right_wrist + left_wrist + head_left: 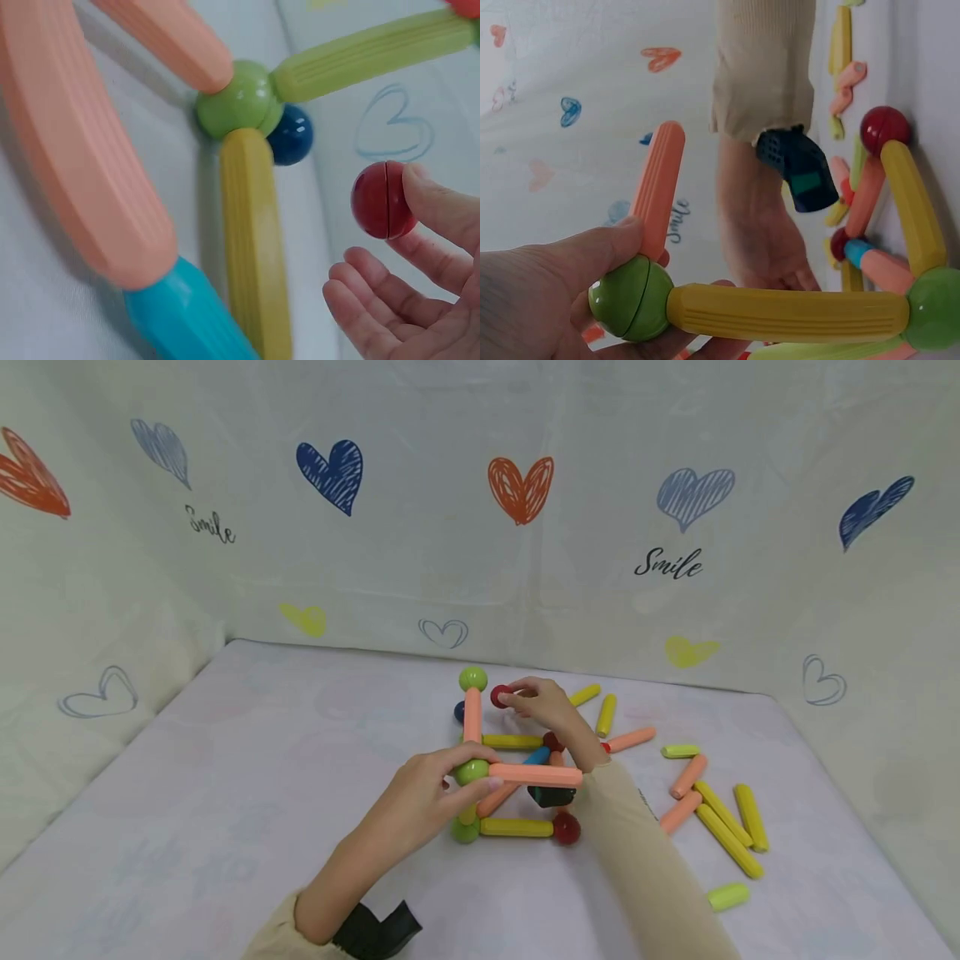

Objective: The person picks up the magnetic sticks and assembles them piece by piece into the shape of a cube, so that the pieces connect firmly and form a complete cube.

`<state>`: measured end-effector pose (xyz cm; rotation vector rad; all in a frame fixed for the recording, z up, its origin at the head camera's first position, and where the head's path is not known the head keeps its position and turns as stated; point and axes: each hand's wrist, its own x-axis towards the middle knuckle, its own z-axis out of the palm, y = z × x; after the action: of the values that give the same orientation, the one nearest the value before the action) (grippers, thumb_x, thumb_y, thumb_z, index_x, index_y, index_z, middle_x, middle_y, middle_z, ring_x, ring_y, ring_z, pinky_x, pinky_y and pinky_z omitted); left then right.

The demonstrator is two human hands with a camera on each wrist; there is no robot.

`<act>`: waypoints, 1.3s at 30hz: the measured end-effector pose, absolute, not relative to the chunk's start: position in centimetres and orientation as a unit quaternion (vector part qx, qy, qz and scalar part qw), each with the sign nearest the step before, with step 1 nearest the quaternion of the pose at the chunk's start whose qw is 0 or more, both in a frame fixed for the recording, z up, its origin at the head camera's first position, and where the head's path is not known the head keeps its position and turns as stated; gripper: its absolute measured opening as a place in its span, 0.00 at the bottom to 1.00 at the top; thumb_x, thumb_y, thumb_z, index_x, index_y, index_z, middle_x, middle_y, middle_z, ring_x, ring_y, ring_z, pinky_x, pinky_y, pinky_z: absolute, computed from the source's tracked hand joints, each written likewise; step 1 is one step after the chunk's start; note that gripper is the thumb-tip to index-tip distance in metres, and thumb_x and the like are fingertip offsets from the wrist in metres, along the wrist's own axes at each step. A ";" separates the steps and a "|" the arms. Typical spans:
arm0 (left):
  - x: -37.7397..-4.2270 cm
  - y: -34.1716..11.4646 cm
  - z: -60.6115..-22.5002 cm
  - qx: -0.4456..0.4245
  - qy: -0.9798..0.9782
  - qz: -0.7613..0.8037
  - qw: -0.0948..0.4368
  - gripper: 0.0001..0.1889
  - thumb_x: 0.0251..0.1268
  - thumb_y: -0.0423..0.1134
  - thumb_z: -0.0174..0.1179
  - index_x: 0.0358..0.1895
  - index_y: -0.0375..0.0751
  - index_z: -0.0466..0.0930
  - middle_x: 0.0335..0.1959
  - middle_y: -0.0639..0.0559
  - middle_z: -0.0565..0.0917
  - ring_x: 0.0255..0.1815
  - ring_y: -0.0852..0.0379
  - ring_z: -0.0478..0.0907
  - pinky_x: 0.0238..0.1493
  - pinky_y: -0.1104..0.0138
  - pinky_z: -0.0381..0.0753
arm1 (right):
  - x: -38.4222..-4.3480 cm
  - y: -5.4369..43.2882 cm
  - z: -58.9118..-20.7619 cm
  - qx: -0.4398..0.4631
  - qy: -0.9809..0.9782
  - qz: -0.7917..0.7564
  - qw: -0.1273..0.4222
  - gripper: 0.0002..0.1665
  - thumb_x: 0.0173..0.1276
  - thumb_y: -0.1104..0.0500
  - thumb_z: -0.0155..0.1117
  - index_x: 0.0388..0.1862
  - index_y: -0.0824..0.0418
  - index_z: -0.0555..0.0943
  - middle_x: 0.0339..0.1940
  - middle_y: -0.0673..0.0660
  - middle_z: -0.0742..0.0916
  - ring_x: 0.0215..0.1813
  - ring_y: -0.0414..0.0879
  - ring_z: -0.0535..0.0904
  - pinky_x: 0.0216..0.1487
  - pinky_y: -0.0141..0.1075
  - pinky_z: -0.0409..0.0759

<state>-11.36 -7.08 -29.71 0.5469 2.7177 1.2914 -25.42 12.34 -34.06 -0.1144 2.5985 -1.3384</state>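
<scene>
My left hand [420,789] grips a green ball [472,772] at an upper corner of a frame of magnetic sticks and balls. From that ball an orange stick [536,775] reaches right, its far end free of any ball, and a yellow stick [787,311] runs to a lower green ball [937,309]. My right hand [547,703] pinches a red ball [375,201] between thumb and finger, apart from the frame. Near it are another green ball [472,678] and a dark blue ball [291,135]. A blue-ended diagonal stick [537,756] crosses the frame's base.
Loose yellow sticks [723,842], orange sticks [688,777] and short light-green sticks [727,897] lie on the white-covered table [225,827] to the right. A backdrop [420,552] printed with hearts stands behind. Dark devices [802,172] are strapped to the wrists.
</scene>
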 end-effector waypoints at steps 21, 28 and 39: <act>-11.3 -6.9 -29.6 0.159 0.895 0.415 0.051 0.13 0.59 0.48 0.62 0.48 0.57 0.79 0.21 0.57 0.71 0.23 0.58 0.67 0.20 0.71 0.64 | -12.5 19.3 -29.9 -0.045 0.874 -0.483 0.021 0.25 0.66 0.48 0.60 0.55 0.64 0.73 0.45 0.59 0.83 0.42 0.46 0.81 0.47 0.30 0.78; -11.3 -6.8 -29.7 0.161 0.892 0.418 0.051 0.13 0.59 0.48 0.62 0.48 0.56 0.79 0.21 0.57 0.72 0.24 0.57 0.67 0.20 0.71 0.64 | -10.1 20.2 -29.8 -0.039 0.876 -0.480 0.000 0.22 0.65 0.53 0.61 0.53 0.65 0.74 0.43 0.60 0.81 0.40 0.43 0.79 0.42 0.25 0.78; -11.3 -6.8 -29.6 0.155 0.895 0.415 0.050 0.13 0.59 0.47 0.62 0.48 0.56 0.79 0.18 0.57 0.68 0.20 0.58 0.65 0.19 0.71 0.61 | -9.2 19.2 -30.1 -0.079 0.876 -0.475 -0.038 0.18 0.63 0.57 0.64 0.49 0.64 0.76 0.40 0.57 0.82 0.40 0.40 0.77 0.40 0.26 0.78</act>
<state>-11.25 -6.76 -29.65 0.4713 2.7256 1.2625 -9.22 19.24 -30.12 -0.2555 2.8189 -1.5283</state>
